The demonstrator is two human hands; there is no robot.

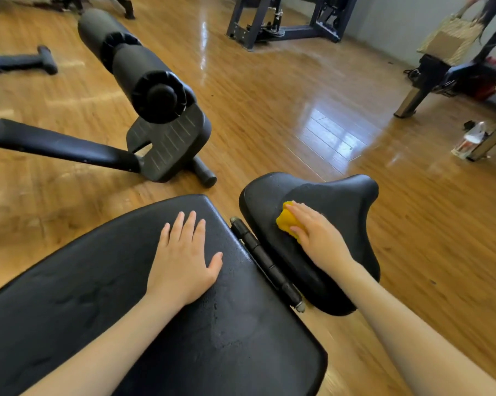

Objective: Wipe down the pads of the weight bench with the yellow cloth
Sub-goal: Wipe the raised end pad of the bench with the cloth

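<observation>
Yellow cloth [287, 221] under right hand [316, 234] fingers on seat pad [341, 201], left hand [184, 261] flat.

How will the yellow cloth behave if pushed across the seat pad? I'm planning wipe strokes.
Probably soft and floppy: the yellow cloth is bunched under the right hand. It likely glides easily on the smooth, glossy seat pad, and may bunch further.
</observation>
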